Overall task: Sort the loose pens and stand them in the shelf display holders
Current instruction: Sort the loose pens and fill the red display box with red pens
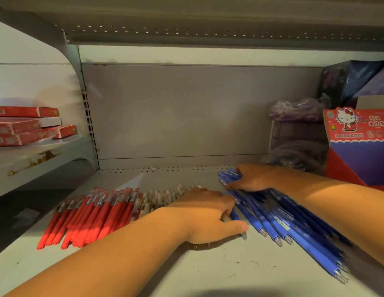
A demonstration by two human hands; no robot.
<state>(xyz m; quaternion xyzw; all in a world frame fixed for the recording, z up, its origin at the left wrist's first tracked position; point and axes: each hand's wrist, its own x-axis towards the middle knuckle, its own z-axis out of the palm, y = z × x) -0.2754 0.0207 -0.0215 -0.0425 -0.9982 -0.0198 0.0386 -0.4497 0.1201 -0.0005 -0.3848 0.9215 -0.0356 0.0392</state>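
Several red pens lie side by side on the grey shelf at the left. Beside them lies a row of clear pens, partly hidden under my left hand. That hand lies flat on the shelf, its fingers touching the nearest blue pen. A heap of blue pens spreads to the right. My right hand rests on the far ends of the blue pens, fingers curled around a few of them. The right forearm covers part of the heap.
A red and blue Hello Kitty display box stands at the right. Behind it are dark purple packages. Red flat boxes are stacked on the neighbouring shelf at the left. The upper shelf hangs low overhead.
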